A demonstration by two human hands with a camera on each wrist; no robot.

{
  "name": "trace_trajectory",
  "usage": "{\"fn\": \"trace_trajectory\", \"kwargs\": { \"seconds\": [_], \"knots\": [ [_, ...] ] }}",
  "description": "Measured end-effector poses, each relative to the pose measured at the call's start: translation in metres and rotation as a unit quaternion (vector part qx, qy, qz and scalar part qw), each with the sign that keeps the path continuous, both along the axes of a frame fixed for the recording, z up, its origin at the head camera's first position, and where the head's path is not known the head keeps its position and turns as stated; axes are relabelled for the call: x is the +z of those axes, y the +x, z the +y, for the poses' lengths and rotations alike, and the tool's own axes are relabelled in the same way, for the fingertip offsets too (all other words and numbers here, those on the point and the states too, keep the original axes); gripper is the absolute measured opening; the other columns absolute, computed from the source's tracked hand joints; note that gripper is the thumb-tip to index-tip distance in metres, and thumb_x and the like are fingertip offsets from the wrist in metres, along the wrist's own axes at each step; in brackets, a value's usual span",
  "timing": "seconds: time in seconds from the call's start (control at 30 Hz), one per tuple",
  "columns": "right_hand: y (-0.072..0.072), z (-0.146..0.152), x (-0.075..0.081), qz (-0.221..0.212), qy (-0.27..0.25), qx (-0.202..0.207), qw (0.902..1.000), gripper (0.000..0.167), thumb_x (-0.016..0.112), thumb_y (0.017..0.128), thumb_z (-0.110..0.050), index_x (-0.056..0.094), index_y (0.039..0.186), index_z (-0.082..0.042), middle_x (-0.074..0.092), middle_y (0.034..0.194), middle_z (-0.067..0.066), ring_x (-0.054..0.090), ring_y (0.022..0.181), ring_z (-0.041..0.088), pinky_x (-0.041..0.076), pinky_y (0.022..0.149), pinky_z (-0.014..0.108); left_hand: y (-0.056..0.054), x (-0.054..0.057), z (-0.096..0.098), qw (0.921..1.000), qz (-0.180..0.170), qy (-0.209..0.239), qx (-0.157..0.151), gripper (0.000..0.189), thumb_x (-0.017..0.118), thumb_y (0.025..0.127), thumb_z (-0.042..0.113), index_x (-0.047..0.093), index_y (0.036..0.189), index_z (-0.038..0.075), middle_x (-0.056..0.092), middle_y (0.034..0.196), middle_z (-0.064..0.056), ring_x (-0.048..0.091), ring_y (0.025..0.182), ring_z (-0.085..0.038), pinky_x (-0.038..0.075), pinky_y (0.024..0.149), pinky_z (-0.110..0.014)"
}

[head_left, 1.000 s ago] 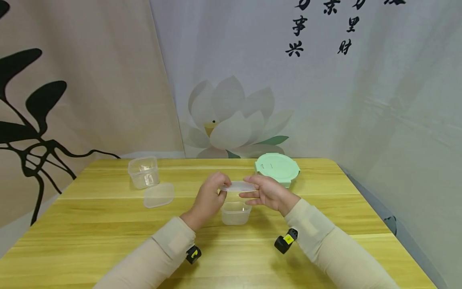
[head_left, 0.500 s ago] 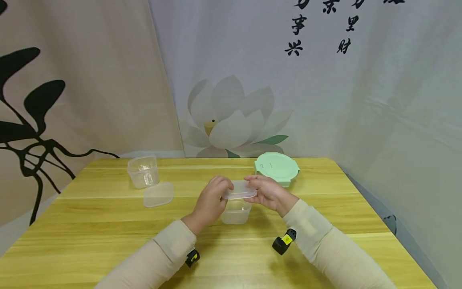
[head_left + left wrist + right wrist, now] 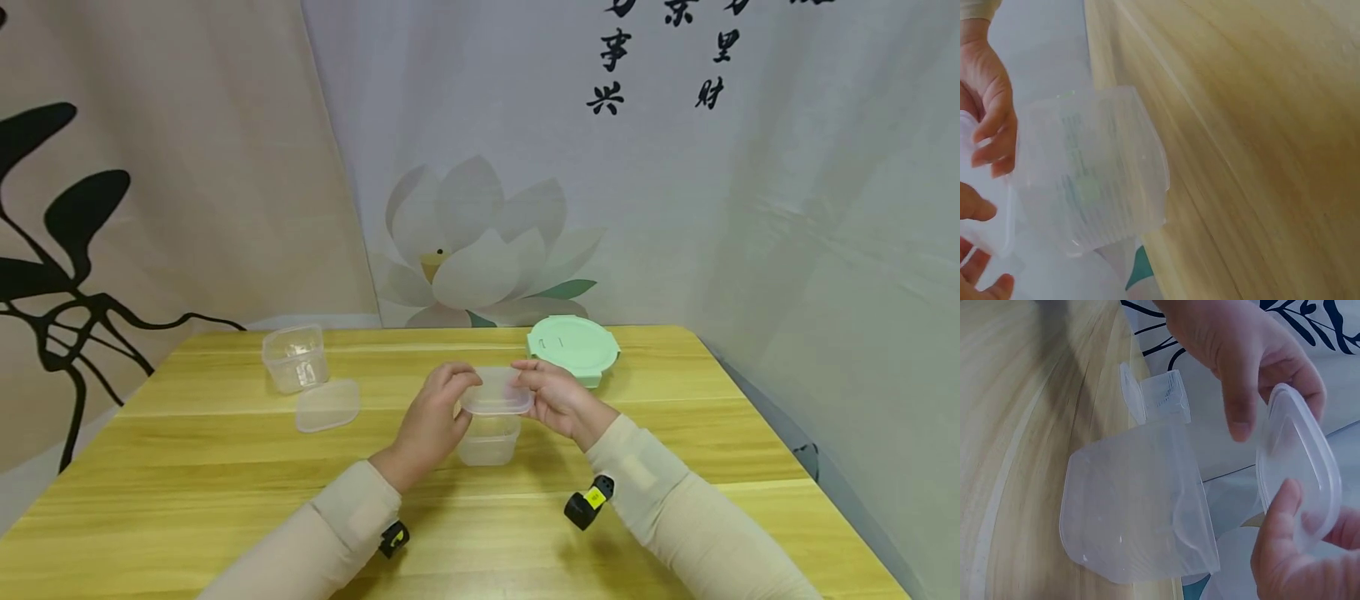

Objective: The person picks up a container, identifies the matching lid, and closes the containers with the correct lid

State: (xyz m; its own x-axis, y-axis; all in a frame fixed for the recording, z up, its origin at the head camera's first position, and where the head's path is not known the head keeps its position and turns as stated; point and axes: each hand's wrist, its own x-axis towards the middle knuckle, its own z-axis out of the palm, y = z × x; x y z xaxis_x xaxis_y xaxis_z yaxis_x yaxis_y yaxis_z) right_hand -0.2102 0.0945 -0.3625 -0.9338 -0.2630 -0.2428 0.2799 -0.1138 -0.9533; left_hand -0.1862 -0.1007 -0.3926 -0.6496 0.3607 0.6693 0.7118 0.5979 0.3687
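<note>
Above the middle of the table, a translucent plastic lid [image 3: 495,392] is held flat between both hands. My left hand [image 3: 431,421] has its fingers and thumb curled at the lid's left edge. On the opposite side, my right hand [image 3: 558,396] pinches the right edge; its thumb [image 3: 1285,503] lies against the lid in the right wrist view. Directly below stands a clear food container [image 3: 487,446], uncovered and upright, its rim partly hidden by the lid. The left wrist view shows that container [image 3: 1094,175] beside the lid [image 3: 985,194].
At the back left stands a larger clear container [image 3: 295,360], with a translucent lid [image 3: 327,406] lying flat in front of it. A round mint-green lidded box [image 3: 576,346] sits at the back right. A printed curtain [image 3: 637,208] hangs behind the wooden table [image 3: 225,492].
The lid has tilted from nearly edge-on to showing its broad face. My right fingers have closed in on its edge, and my left hand has shifted slightly. The container below stays put.
</note>
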Motion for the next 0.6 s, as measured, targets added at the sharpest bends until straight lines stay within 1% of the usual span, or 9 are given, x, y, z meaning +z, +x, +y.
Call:
{"fn": "trace_trajectory", "kwargs": {
  "seconds": [0.07,0.17,0.23,0.33,0.37,0.43,0.5,0.6],
  "knots": [
    [0.000,0.000,0.000,0.004,0.000,-0.009,1.0000,0.046,0.043,0.098,-0.003,0.029,0.142,0.002,0.044,0.130,0.018,0.059,0.091,0.014,0.053,0.072,0.024,0.001,0.000,-0.003,0.9995,-0.033,0.004,-0.001,0.044,0.074,0.072,-0.015,0.062,0.110,0.004,0.054,0.121,-0.012,0.052,0.115,-0.030,0.049,0.094,-0.040],
    [-0.001,0.001,-0.001,0.010,0.004,-0.023,0.9997,0.046,0.044,0.098,-0.003,0.031,0.141,0.002,0.045,0.129,0.018,0.059,0.089,0.014,0.053,0.071,0.024,0.002,0.000,-0.006,0.9962,-0.086,0.018,-0.006,0.049,0.075,0.074,-0.010,0.059,0.118,0.003,0.050,0.128,-0.013,0.050,0.120,-0.031,0.048,0.097,-0.043],
    [0.000,0.002,-0.001,0.014,0.006,-0.031,0.9994,0.045,0.044,0.098,-0.003,0.032,0.141,0.002,0.046,0.127,0.017,0.059,0.088,0.014,0.053,0.071,0.024,0.004,0.002,-0.008,0.9922,-0.121,0.029,-0.009,0.053,0.077,0.074,-0.007,0.057,0.123,0.003,0.048,0.131,-0.013,0.048,0.122,-0.032,0.046,0.098,-0.044],
    [0.001,0.003,-0.002,0.020,0.011,-0.038,0.9990,0.046,0.045,0.098,-0.003,0.033,0.142,0.002,0.047,0.123,0.015,0.059,0.086,0.013,0.053,0.070,0.023,0.005,0.007,-0.009,0.9830,-0.175,0.053,-0.012,0.059,0.078,0.074,-0.005,0.054,0.127,0.002,0.046,0.133,-0.015,0.045,0.125,-0.034,0.044,0.101,-0.047],
    [0.002,0.004,-0.002,0.022,0.011,-0.040,0.9989,0.046,0.045,0.097,-0.003,0.033,0.142,0.002,0.048,0.121,0.015,0.059,0.085,0.013,0.053,0.070,0.023,0.005,0.008,-0.010,0.9788,-0.194,0.064,-0.014,0.061,0.079,0.074,-0.004,0.053,0.128,0.001,0.046,0.133,-0.016,0.045,0.124,-0.034,0.044,0.100,-0.048],
    [0.003,0.006,-0.002,0.024,0.014,-0.043,0.9987,0.046,0.045,0.097,-0.002,0.033,0.142,0.002,0.049,0.118,0.014,0.059,0.083,0.012,0.053,0.069,0.023,0.004,0.011,-0.011,0.9679,-0.236,0.085,-0.016,0.064,0.079,0.075,-0.001,0.051,0.131,0.001,0.046,0.134,-0.017,0.044,0.125,-0.034,0.043,0.100,-0.049],
    [0.004,0.008,-0.001,0.027,0.018,-0.043,0.9985,0.046,0.045,0.097,-0.002,0.034,0.142,0.001,0.051,0.116,0.013,0.060,0.082,0.011,0.053,0.069,0.023,0.002,0.014,-0.013,0.9554,-0.275,0.107,-0.019,0.065,0.079,0.077,0.003,0.048,0.134,0.000,0.047,0.135,-0.018,0.046,0.124,-0.034,0.045,0.098,-0.049],
    [0.005,0.010,-0.001,0.032,0.023,-0.041,0.9984,0.046,0.047,0.097,-0.002,0.034,0.141,0.000,0.053,0.114,0.014,0.062,0.081,0.012,0.054,0.069,0.023,-0.001,0.017,-0.015,0.9296,-0.339,0.143,-0.012,0.063,0.077,0.083,0.011,0.046,0.137,0.004,0.050,0.134,-0.014,0.049,0.122,-0.031,0.047,0.095,-0.047]
  ]
}}
